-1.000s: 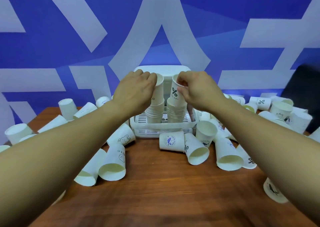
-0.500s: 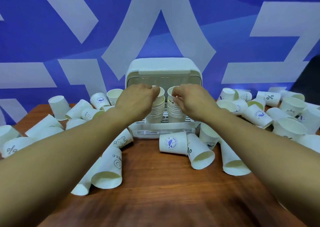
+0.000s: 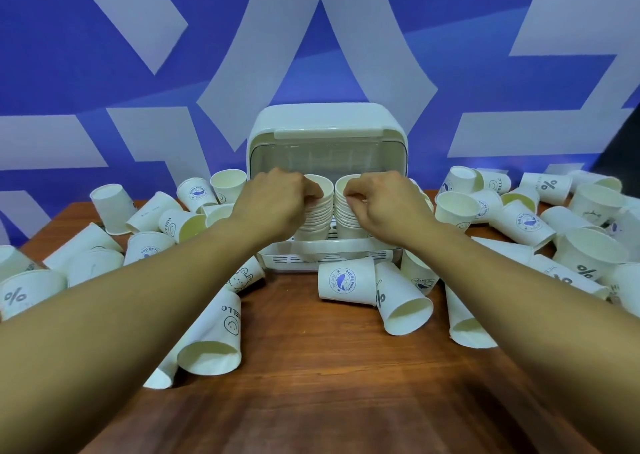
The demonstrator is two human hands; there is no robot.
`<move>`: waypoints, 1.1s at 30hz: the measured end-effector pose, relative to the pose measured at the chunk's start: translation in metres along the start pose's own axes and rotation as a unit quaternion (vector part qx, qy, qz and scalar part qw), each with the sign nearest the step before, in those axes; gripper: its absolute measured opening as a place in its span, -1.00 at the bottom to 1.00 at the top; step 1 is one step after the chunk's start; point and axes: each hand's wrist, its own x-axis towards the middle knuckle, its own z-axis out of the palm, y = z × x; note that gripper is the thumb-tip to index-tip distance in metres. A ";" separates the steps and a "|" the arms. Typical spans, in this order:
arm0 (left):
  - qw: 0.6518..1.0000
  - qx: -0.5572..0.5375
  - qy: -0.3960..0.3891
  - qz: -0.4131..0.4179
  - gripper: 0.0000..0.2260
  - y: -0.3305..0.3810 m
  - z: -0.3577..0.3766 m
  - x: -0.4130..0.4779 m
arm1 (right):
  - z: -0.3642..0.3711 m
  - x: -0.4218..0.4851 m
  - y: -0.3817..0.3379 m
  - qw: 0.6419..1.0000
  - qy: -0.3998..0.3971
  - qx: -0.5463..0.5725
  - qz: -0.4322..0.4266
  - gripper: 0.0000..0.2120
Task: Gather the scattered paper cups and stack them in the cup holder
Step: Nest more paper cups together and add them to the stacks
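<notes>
A white cup holder with a raised lid stands at the back of the wooden table. Two stacks of white paper cups stand upright side by side in its tray. My left hand pinches the rim of the top cup of the left stack. My right hand pinches the rim of the top cup of the right stack. Many loose paper cups lie scattered on both sides, such as a whale-logo cup and a "HELLO" cup lying on their sides near the tray's front.
The brown wooden table has bare wood between my forearms. Piles of cups crowd the left and right ends. A blue wall with pale shapes rises right behind the holder. A dark object stands at the far right.
Both top cups have gone from raised above the stacks to pressed down level with them. The camera has tilted up and closer, showing the holder's lid.
</notes>
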 end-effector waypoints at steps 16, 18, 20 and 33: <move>0.981 -0.124 0.135 -0.057 -0.77 0.031 0.003 -0.022 | -0.016 -0.035 -0.013 0.992 0.116 0.058 0.001 -0.80; 0.973 -0.159 0.162 -0.040 -0.79 0.047 0.004 -0.034 | -0.018 -0.061 -0.019 0.982 0.171 0.075 0.033 -0.88; 0.975 -0.180 0.131 -0.008 -0.81 0.068 0.012 -0.048 | -0.013 -0.091 -0.026 0.968 0.217 0.100 0.073 -0.96; 0.996 -0.067 -0.051 0.041 -0.60 0.110 0.045 -0.074 | 0.048 -0.178 -0.035 0.936 0.244 0.097 0.234 -0.78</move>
